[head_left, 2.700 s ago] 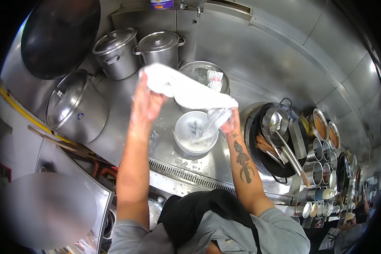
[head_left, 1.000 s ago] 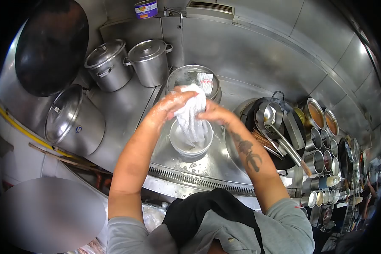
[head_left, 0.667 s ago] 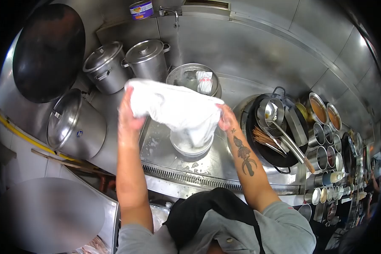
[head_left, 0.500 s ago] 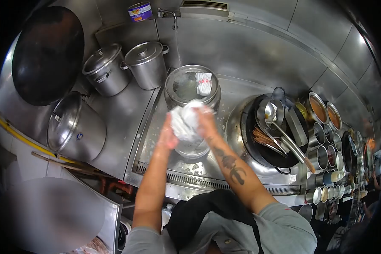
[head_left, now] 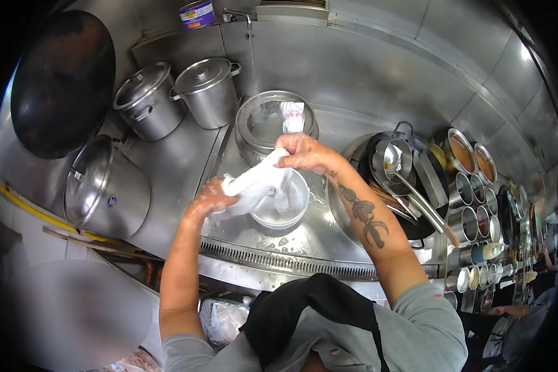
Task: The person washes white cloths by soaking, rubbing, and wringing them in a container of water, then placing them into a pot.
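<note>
A wet white cloth is stretched between my hands over the left side of a white bucket. My left hand grips the lower left end of the cloth, left of the bucket. At the upper right end, my right hand pinches it just above the bucket's rim. Whitish liquid and some cloth show inside the bucket. Behind it stands a round metal pot of water, with a folded white cloth with red print on its right side.
Lidded steel pots stand at the left, below a large black wok. At the right, another wok holds a ladle and a strainer. Farther right are several metal containers. Part of another person shows at the lower right.
My hands have moved from close together around the bunched cloth to farther apart, the left one down and leftward. The cloth is now drawn out diagonally, uncovering more of the bucket.
</note>
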`<state>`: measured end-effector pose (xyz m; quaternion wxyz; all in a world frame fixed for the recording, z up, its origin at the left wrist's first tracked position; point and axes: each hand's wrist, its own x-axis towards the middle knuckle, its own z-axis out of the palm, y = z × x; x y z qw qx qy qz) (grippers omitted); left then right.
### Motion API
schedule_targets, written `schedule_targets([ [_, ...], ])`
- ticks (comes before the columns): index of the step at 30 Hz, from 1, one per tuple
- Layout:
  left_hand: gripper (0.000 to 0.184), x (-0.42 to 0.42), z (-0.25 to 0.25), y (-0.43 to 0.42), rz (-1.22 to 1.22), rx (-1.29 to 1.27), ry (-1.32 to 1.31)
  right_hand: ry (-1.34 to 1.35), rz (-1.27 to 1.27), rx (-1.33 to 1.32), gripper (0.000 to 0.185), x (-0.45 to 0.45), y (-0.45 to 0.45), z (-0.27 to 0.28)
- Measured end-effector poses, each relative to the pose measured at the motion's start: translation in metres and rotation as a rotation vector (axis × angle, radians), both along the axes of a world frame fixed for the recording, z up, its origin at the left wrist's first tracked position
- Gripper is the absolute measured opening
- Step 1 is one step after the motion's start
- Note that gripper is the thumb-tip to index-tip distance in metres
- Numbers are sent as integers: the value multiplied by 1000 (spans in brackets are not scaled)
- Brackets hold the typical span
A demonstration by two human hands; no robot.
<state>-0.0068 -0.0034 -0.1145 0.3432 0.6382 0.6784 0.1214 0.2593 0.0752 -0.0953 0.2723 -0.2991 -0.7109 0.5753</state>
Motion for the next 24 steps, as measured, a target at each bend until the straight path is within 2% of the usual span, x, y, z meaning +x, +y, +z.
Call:
schedule_targets([
  [2,53,-7,24,-7,102,41,106,83,84,-38,18,2,1,15],
  [5,48,-42,19,-9,60,115,-531,145,-28,-74,17,6,1,36],
  [6,48,-49,16,-7,20,151,-642,200,-61,-73,13,9,1,37],
  [9,41,-55,6,-8,223,90,-905,364,-289,-173,10,7,26,3],
  [10,39,-44,1,-7,309,82,-1085,260,-362,-5,14,8,39,-25],
  [13,35,-21,-28,6,556,-190,-1396,-144,-536,351,30,8,26,-56],
  [14,33,-15,-51,14,525,-257,-1464,-180,-456,327,47,8,24,-69],
  [15,31,-10,-70,20,495,-325,-1532,-162,-332,418,52,7,16,-73],
  [17,26,16,-77,20,429,-310,-1674,-124,-85,590,61,6,-6,-79],
  [19,21,42,-60,19,383,-320,-1722,-200,-61,628,69,-7,-28,-82],
  [21,18,60,-28,18,283,-327,-1763,-245,-42,535,76,-22,-31,-86],
  [22,19,62,-14,22,164,-416,-1811,-247,-31,426,78,-31,-26,-92],
  [23,20,64,1,22,176,-350,-1808,-248,-19,320,80,-36,-21,-97],
  [24,21,71,29,15,190,-283,-1804,-78,-190,348,68,-37,-24,-103],
])
